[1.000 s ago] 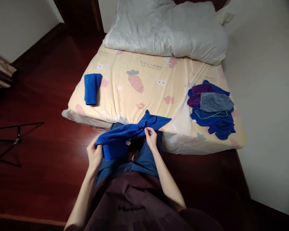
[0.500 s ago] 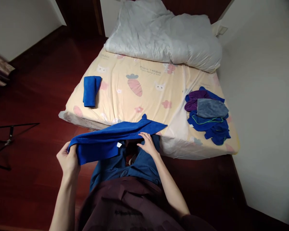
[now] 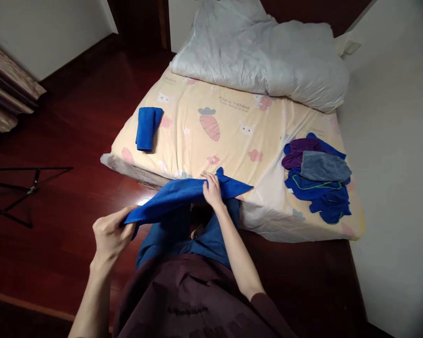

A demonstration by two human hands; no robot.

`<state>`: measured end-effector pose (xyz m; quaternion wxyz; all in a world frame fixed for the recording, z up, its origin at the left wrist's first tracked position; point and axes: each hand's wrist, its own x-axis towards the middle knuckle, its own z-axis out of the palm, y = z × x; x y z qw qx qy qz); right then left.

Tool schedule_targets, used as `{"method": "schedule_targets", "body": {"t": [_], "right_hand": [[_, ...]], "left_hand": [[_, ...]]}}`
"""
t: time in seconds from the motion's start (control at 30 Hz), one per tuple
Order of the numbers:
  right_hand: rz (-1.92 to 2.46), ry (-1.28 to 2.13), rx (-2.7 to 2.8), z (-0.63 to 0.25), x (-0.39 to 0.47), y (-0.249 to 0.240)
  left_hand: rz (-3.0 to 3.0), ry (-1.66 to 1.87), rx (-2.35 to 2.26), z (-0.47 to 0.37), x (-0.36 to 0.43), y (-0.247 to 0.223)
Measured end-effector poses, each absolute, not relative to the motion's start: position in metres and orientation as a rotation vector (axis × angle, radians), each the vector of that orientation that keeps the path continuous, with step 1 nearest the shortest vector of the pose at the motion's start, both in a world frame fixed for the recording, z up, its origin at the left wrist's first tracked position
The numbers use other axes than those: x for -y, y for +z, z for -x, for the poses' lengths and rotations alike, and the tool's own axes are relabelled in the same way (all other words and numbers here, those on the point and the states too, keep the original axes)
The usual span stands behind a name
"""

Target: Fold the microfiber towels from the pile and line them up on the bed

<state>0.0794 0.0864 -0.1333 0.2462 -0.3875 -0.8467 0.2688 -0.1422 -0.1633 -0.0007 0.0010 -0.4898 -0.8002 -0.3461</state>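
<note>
A blue towel [image 3: 172, 197] stretches slantwise from my left hand to the front edge of the bed, its far end lying on the sheet in a point. Pinched at its near left end, the cloth is held by my left hand [image 3: 113, 232] over the floor, left of my knees. My right hand [image 3: 213, 190] is closed over the towel near the bed edge, its fingers partly hidden by the cloth. Farther back on the left of the bed lies a folded blue towel [image 3: 146, 129].
On the right of the bed [image 3: 229, 145] is a loose heap of blue, purple and grey cloths [image 3: 319, 176]. A grey-white quilt [image 3: 261, 56] lies bunched at the head. Black stand legs [image 3: 28, 190] rest on the floor at left, near a curtain [image 3: 10, 89].
My left hand has turned, and the towel's hanging part with the white tag is out of sight. My right hand has moved up onto the towel and closed. The view has shifted left.
</note>
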Motion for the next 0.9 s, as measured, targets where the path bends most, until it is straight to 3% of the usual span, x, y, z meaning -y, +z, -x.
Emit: {"method": "schedule_targets", "body": {"t": [0.1, 0.23, 0.43, 0.5, 0.7, 0.9], "right_hand": [[1.223, 0.65, 2.581, -0.092, -0.125, -0.154], [1.081, 0.65, 2.708, -0.112, -0.142, -0.168], [0.958, 0.786, 2.427, -0.124, -0.112, -0.127], [0.905, 0.779, 2.374, -0.127, -0.087, -0.098], [0.43, 0.68, 2.514, -0.133, 0.008, -0.029], [0.483, 0.431, 2.509, -0.151, 0.037, -0.009]], "left_hand": [[1.797, -1.027, 2.457, 0.155, 0.184, -0.009], [2.126, -0.772, 2.689, 0.152, 0.204, -0.025], [2.354, -0.046, 3.154, 0.113, 0.224, -0.024], [2.443, -0.097, 3.076, 0.106, 0.221, -0.015], [2.631, -0.856, 2.33, 0.078, 0.154, 0.025], [2.917, -0.764, 2.186, 0.056, 0.12, 0.039]]}}
